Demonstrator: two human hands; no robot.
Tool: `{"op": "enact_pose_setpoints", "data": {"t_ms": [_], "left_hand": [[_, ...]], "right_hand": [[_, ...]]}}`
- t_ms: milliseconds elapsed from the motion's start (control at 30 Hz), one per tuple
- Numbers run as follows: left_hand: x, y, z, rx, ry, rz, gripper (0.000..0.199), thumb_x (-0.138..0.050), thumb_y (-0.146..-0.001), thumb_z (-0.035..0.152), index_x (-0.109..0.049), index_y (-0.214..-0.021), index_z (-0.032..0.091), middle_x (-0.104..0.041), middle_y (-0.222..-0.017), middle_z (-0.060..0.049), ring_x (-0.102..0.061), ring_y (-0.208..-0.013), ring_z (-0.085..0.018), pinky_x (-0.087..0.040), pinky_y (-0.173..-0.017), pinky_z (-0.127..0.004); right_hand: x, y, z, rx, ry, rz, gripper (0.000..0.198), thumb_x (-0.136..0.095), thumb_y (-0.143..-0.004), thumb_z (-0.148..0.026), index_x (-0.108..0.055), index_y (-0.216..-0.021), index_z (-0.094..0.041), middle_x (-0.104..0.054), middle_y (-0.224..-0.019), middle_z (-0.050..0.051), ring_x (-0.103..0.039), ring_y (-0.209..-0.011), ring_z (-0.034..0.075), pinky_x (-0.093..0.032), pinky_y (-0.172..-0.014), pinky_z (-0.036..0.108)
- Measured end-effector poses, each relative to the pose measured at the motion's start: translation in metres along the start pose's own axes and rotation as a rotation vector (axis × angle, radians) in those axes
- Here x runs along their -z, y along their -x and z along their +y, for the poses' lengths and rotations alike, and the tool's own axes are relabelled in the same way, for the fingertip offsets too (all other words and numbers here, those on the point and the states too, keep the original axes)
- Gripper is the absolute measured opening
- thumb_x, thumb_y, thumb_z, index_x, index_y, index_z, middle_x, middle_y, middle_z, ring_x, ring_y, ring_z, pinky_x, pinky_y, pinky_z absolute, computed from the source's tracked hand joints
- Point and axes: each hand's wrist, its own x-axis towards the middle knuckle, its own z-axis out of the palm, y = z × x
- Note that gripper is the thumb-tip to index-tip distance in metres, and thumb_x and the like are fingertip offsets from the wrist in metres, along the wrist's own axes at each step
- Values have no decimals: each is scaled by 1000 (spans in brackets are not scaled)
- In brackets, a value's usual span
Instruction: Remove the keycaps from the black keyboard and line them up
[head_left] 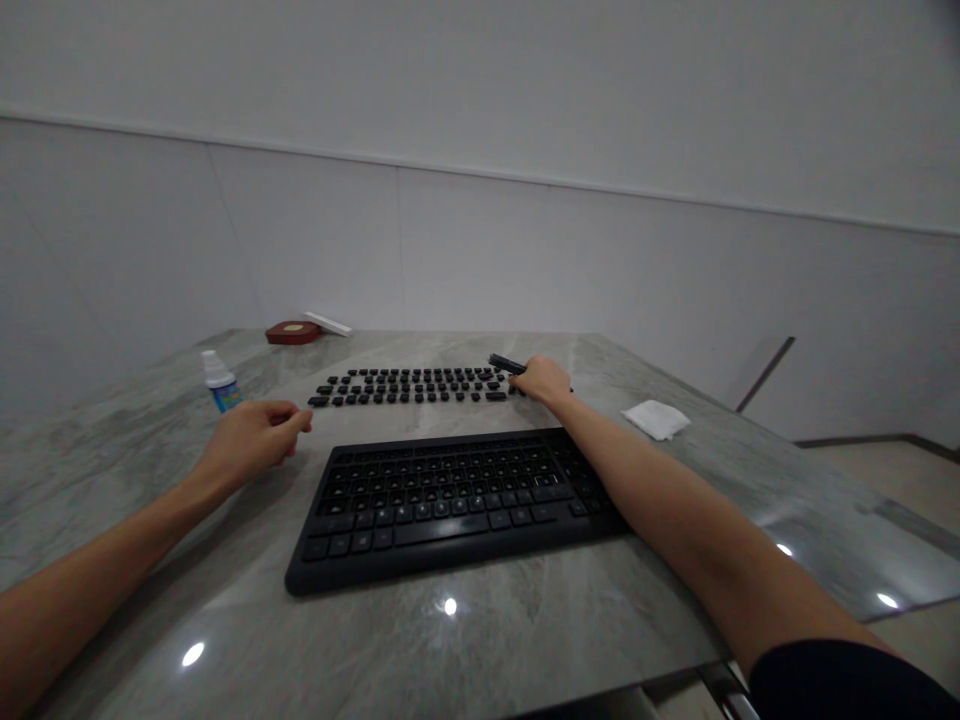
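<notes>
A black keyboard (442, 553) lies in front of me, its lower rows still fitted with keycaps and its upper rows showing bare sockets. Beyond it, loose black keycaps (420, 386) are laid out in rows on the table. My right hand (544, 380) is at the right end of these rows, closed around a slim black pen-like tool (506, 363); its fingertips reach down by the end keycaps. To the left of the keyboard, my left hand (259, 440) hovers with curled fingers and thumb pressed together, close to the leftmost keycap. Whatever it pinches, if anything, is hidden.
A small white-capped bottle with a blue label (220, 380) stands behind my left hand. At the far left sit a reddish-brown box (292, 332) and a white flat item (328, 323). A folded white tissue (656, 419) lies right of my right forearm. A wall backs the marble-patterned table (375, 640).
</notes>
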Motion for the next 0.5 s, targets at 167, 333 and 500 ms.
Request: {"op": "enact_pose_setpoints", "data": {"t_ms": [167, 333, 500], "left_hand": [[1, 1, 3, 7, -6, -2, 41, -42, -78, 50, -68, -79, 18, -62, -51, 1, -60, -52, -18, -39, -56, -26], [0, 0, 0, -9, 1, -2, 41, -43, -79, 50, -68, -79, 18, -63, -52, 1, -61, -52, -18, -39, -55, -25], [0, -1, 0, 0, 12, -7, 41, -43, -80, 51, -67, -79, 18, -63, -52, 1, -60, -51, -17, -40, -55, -25]], "right_hand": [[-3, -1, 1, -1, -11, -18, 44, -65, -71, -41, -75, -100, -10, -71, -93, 22, -67, -90, 32, -51, -71, 37], [-5, -1, 0, 2, -34, -39, 43, -64, -70, -41, -75, -99, -11, -71, -88, 19, -67, -87, 30, -51, -70, 36], [-5, -2, 1, -17, -51, -46, 41, -65, -70, -40, -75, -98, -11, -72, -89, 19, -68, -86, 30, -51, -69, 35]]}}
